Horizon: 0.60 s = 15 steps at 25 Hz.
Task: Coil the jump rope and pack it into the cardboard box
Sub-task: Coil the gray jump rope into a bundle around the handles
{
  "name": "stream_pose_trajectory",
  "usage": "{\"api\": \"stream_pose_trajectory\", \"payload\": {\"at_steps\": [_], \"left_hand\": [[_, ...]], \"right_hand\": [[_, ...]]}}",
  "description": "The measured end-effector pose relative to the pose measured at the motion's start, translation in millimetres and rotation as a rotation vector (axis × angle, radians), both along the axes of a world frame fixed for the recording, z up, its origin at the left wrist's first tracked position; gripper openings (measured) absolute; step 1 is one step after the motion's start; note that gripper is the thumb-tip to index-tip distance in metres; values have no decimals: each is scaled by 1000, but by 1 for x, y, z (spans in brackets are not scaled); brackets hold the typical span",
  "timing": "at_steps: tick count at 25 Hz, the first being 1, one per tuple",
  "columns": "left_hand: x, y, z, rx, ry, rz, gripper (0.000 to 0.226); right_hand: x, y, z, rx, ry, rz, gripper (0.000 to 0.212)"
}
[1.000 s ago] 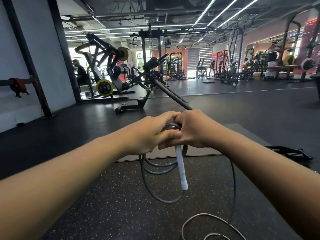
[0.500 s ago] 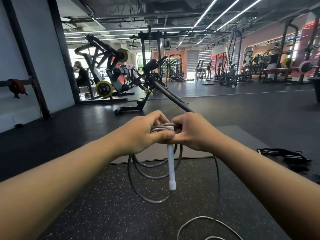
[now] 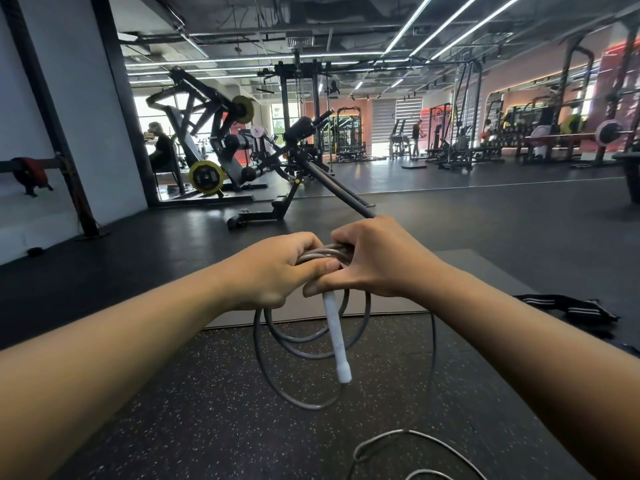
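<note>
A grey jump rope [image 3: 294,344] hangs in several loops in front of me. My left hand [image 3: 277,268] grips the top of the loops. My right hand [image 3: 374,261] presses against it and pinches the same bundle from the other side. One white handle [image 3: 335,337] dangles straight down from between my hands. A loose stretch of rope [image 3: 408,436] runs from my right hand down to the floor and curls near the bottom edge. The cardboard box is not in view.
I face an open gym floor of speckled black rubber. A brown mat [image 3: 391,303] lies just beyond my hands. A black striped strap [image 3: 571,306] lies on the floor at right. A long black bar [image 3: 341,192] and weight machines stand ahead.
My hands have stayed pressed together on the bundle. The loops and the white handle have swung slightly, and the loose rope on the floor has shifted a little.
</note>
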State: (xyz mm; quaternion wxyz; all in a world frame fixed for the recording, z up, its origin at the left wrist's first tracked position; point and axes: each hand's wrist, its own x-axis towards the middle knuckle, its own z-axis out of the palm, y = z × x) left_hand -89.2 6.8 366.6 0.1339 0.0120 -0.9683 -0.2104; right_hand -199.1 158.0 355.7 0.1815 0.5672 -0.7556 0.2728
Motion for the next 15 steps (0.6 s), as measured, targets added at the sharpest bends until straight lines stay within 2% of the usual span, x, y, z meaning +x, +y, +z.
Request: {"api": "stream_pose_trajectory", "payload": {"at_steps": [2,4,6,9,13,15], "left_hand": [[5,-8,2,-49,39,-10,17],[12,-23,3,51,85,-17,16],[19,-41,2,385,154,-6,23],[23,-53,-2,807,405,88,31],[11,-37,-7,1272,775,241,32],[-3,-18,-8,1449,869,330,33]], "right_hand": [[-6,5,2,-17,-118,-11,54],[-22,19,4,-6,-273,-21,49],[-40,36,1,6,-428,-29,45],[-51,51,-7,-106,-772,23,39],[-39,36,-9,-384,-1174,277,30],[-24,19,-9,-465,-1290,384,42]]}}
